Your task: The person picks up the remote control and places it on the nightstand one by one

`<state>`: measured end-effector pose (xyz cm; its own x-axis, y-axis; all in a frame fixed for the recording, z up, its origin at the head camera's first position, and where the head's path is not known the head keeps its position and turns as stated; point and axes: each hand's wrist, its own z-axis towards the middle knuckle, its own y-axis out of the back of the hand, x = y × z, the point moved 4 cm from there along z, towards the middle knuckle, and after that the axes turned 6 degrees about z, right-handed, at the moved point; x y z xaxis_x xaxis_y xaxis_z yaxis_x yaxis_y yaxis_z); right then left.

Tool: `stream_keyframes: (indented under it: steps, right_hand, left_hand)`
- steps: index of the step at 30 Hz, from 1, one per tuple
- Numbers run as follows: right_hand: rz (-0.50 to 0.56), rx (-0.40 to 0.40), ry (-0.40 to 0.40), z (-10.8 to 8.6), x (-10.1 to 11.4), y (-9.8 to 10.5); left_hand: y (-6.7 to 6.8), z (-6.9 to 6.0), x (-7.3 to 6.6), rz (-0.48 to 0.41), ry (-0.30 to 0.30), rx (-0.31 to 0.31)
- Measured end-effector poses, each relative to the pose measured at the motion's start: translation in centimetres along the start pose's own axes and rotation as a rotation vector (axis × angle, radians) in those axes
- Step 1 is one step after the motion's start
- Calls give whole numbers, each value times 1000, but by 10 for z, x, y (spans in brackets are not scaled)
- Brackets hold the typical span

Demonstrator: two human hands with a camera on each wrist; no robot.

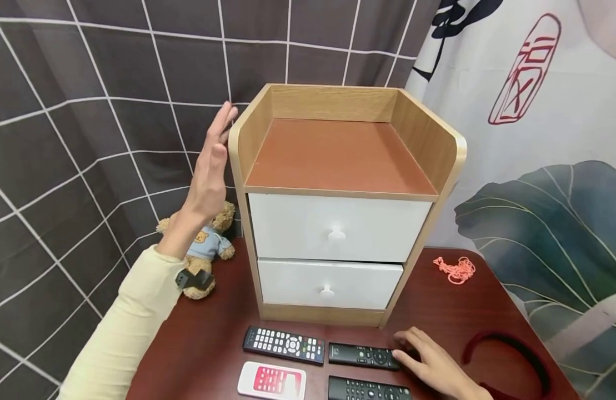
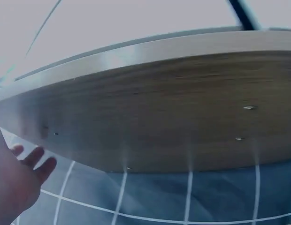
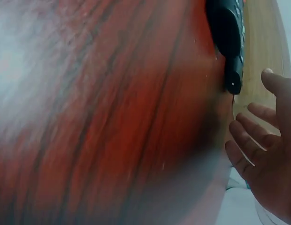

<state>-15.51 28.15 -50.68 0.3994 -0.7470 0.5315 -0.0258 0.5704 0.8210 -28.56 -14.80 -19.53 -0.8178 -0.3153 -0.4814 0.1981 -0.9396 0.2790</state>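
Observation:
My left hand [image 1: 208,178] is raised with straight fingers beside the upper left edge of a small wooden cabinet [image 1: 427,133] with two white drawers. In the left wrist view the hand [image 2: 23,180] is near the cabinet's side panel [image 2: 150,108]; contact cannot be told. My right hand [image 1: 432,364] is low over the table, its thumb and fingers spread around the right end of a black remote control [image 1: 360,355]. From the right wrist, a gap shows between that hand [image 3: 272,145] and the dark remotes [image 3: 230,33], and it holds nothing.
Near the black remote lie a longer remote [image 1: 283,344], a white remote [image 1: 273,380] and another black remote [image 1: 370,390]. A teddy bear [image 1: 208,244] sits left of the cabinet. Pink string [image 1: 457,270] and a dark headband [image 1: 530,358] lie on the right.

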Motion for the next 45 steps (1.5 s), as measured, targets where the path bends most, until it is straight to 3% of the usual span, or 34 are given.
stream_keyframes:
  steps: [3,6,9,11,15,20,23,31,38,45]
  right_hand:
    - [1,2,18,3,4,-7]
    - [8,18,59,3,8,-13]
    - [-16,20,102,1,11,-14]
    - [-42,14,133,-1,13,-13]
    - [-86,-16,206,-2,13,-13]
    - [-88,19,212,-10,6,-16]
    - [-97,64,219,-5,3,-14]
    - [-148,122,338,12,4,-5]
    - [65,167,263,10,4,-4]
    - [281,112,238,6,7,-2]
  left_hand:
    - [-7,12,-5,12,-84,-69]
    - [-11,16,-6,-6,-164,-196]
    - [-14,16,-6,-81,-202,-315]
    - [-15,15,-6,-125,-209,-361]
    - [-17,17,-8,-189,-204,-342]
    - [-24,15,-7,-239,-200,-266]
    - [-25,13,-7,-235,-202,-273]
    - [-22,16,-12,-222,-213,-302]
    - [-20,13,-13,-232,-193,-324]
    - [-22,14,-15,-253,-184,-313]
